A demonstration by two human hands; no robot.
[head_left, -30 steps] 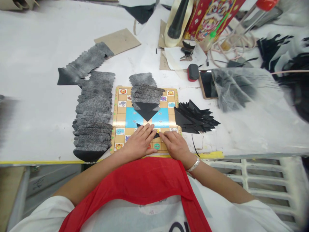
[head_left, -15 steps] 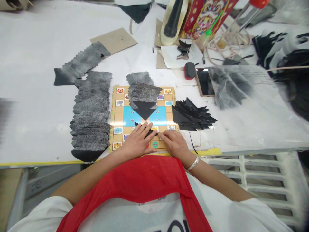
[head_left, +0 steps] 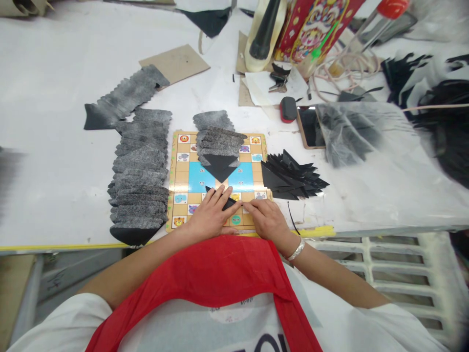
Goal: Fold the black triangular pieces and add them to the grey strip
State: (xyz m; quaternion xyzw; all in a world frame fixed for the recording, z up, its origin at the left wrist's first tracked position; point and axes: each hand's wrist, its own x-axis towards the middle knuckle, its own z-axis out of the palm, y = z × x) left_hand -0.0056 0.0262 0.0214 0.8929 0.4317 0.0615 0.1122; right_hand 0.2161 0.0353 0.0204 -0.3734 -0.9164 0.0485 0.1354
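Observation:
A colourful game board (head_left: pixel 181 175) lies at the table's front edge. My left hand (head_left: pixel 208 212) rests on it with fingers spread, over a small black piece (head_left: pixel 229 203) that shows between the fingers. My right hand (head_left: pixel 266 217) has its fingers bent and pressed together at the right end of that piece; what they pinch is too small to make out. Above the hands, a stack of grey speckled pieces (head_left: pixel 220 142) ends in a black pointed piece (head_left: pixel 220 168). Right of the board is a pile of black pointed pieces (head_left: pixel 293 176).
Long overlapping rows of grey pieces (head_left: pixel 141 166) lie left of the board. Beyond are cardboard (head_left: pixel 183 68), keys (head_left: pixel 278 87), a black and red case (head_left: pixel 288 108), a phone (head_left: pixel 309 127) under plastic, and a red box (head_left: pixel 315 29).
My right hand has shifted very slightly right, away from my left index fingertip. The view has moved a little. My left hand stays on the black piece.

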